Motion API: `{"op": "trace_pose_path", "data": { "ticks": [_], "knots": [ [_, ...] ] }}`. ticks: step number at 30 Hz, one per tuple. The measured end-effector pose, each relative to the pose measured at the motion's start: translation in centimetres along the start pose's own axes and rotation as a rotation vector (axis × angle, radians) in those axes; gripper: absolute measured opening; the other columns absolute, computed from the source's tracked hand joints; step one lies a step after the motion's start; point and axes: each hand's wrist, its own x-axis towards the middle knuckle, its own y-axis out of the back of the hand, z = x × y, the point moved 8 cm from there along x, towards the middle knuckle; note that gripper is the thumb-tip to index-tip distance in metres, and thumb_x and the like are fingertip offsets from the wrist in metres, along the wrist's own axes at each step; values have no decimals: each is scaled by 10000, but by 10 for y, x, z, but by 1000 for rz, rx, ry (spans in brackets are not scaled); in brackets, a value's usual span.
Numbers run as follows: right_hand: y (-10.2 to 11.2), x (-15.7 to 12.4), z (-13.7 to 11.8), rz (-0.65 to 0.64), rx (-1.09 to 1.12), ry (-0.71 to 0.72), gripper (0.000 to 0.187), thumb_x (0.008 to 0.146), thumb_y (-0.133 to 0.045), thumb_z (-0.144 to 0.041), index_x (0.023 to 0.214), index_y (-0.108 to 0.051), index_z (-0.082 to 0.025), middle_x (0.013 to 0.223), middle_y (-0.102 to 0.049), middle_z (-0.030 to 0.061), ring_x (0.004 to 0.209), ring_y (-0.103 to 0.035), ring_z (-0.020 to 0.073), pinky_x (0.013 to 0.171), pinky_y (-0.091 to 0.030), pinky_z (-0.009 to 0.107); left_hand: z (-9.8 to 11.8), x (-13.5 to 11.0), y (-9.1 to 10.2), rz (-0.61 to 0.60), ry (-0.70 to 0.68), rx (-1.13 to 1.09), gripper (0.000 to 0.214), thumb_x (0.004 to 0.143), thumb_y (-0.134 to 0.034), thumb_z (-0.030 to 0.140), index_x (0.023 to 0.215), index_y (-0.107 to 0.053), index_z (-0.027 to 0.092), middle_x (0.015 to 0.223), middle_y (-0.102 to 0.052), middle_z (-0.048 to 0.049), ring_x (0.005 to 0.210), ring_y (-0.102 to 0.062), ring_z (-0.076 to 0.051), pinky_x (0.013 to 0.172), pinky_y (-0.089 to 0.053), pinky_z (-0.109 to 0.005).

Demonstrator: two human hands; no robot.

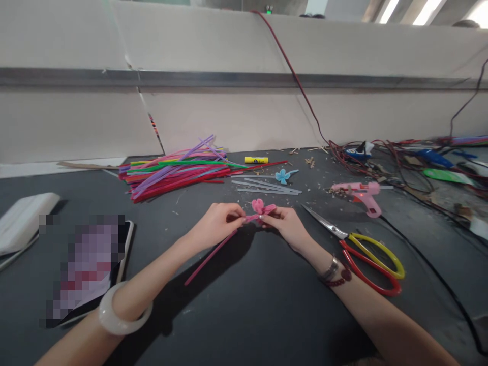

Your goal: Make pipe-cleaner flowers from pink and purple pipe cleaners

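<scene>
A pink fuzzy flower [258,205], likely light, soft and easily bent, is pinched near the frame's center: left hand [219,223] on its stem [251,218], probably the best hold, right hand [288,224] gripping opposite; scissors [345,235] lie at right.

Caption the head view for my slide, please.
Left hand and right hand hold a pink fuzzy flower, scissors lying to the right.

Our L hand [219,223] & R hand [290,226] pinch at ctr; L arm [162,272] slants from near L, R arm [375,310] from near R.
</scene>
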Motion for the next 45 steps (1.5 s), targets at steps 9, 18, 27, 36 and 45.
{"op": "trace_pose_path", "data": {
  "ticks": [9,18,27,36,45],
  "knots": [
    [-2,-4,-6,5,192,-4,131,622,-701,-253,689,-674,-145,625,-649,9,555,-574,90,610,-469,242,27,-6,20,217,-176,152,157,722,-492,84,750,-630,154,746,-664,-25,679,-603,-130,655,-456,-222],
    [-9,-9,-17,-57,168,74,66,651,-688,-207,692,-671,-158,622,-647,-1,569,-562,84,596,-442,223,38,-9,24,299,-280,193,138,707,-516,68,731,-625,150,721,-649,-19,653,-585,-119,635,-445,-222],
    [-12,-11,-13,-77,255,24,73,635,-703,-190,677,-660,-148,613,-627,-8,560,-542,79,576,-415,211,24,-4,16,110,-83,-248,135,740,-567,195,810,-672,145,790,-689,-37,704,-625,-138,689,-495,-228],
    [-17,-13,-9,-111,363,-104,124,647,-707,-228,731,-677,-142,674,-658,14,608,-588,85,630,-460,210,-15,1,-1,2,281,-812,179,702,-649,262,822,-698,140,790,-704,-58,721,-632,-132,733,-507,-252],
    [-15,-12,-6,-114,370,-119,120,669,-697,-250,719,-666,-144,679,-671,24,604,-597,88,607,-475,201,-18,-3,1,64,388,-901,146,669,-687,277,701,-679,135,654,-667,-27,629,-622,-104,687,-515,-231]
  ]
}}
